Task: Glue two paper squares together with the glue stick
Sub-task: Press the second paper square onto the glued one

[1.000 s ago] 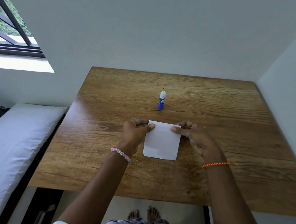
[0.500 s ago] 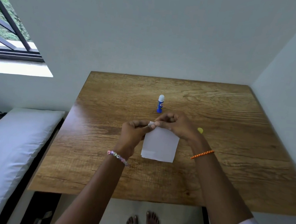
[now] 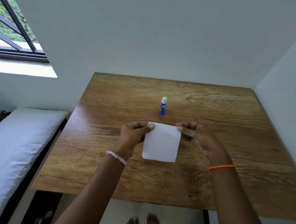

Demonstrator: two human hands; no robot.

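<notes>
In the middle of the frame we hold the paper squares [image 3: 161, 143] above the worktop [image 3: 232, 139]: left hand [image 3: 133, 135] and right hand [image 3: 196, 135] each pinch an upper corner. The glue stick [image 3: 163, 105] stands capped (just behind). With loose grip, the sheets could slip out of line.

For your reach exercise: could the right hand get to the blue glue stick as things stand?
Probably yes: the right hand pinches the white paper, but only bare wooden table separates it from the upright blue glue stick.

Glue stick [image 3: 163, 105] label too small to read.
</notes>
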